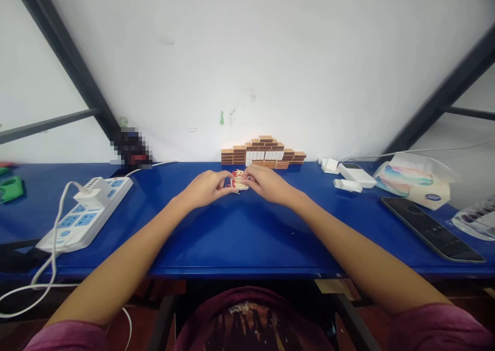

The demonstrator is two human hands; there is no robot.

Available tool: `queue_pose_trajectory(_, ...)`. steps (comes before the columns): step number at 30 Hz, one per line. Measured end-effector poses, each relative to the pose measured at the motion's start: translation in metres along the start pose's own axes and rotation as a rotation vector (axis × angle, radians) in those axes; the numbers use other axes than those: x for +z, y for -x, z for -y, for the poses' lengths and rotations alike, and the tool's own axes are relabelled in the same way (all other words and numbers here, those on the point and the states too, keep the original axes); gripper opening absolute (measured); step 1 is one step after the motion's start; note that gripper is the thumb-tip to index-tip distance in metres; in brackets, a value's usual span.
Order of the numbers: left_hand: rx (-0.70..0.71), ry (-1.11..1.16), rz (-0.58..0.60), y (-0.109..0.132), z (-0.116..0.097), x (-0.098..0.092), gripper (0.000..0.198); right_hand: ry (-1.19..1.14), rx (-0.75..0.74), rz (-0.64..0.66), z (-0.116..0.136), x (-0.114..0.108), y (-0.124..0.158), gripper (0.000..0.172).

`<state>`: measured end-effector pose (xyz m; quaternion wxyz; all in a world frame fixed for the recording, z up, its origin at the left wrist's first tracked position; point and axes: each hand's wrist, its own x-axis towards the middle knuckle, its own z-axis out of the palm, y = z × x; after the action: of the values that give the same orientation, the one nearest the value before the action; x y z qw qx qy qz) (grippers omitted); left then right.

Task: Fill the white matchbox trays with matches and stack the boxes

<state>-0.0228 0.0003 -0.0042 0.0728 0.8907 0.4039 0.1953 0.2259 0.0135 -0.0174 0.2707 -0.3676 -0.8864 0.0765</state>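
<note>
Both my hands meet over the blue table, near its far side. My left hand and my right hand are closed from either side on a small bunch of red-tipped matches. The fingers pinch the bunch together just above the tabletop. Right behind the hands, against the white wall, stands a stepped stack of brown and white matchboxes.
A white and blue power strip with a plugged-in cable lies at the left. At the right are small white boxes, a tissue pack, a dark phone and a clear container. Green objects sit far left.
</note>
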Motion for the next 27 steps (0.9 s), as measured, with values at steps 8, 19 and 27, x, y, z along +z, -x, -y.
queue_pose_trajectory(8,0.015,0.045,0.000,0.000,-0.001,0.000,0.041,-0.007,-0.018,-0.009,0.002,-0.004,0.000,0.011)
queue_pose_trajectory(19,-0.016,0.133,0.016,0.001,-0.004,-0.003,0.043,0.043,0.012,0.028,0.006,-0.011,0.002,0.014)
queue_pose_trajectory(27,-0.017,0.121,0.029,0.000,-0.002,-0.001,0.043,0.046,0.085,0.137,0.011,-0.014,0.001,0.010)
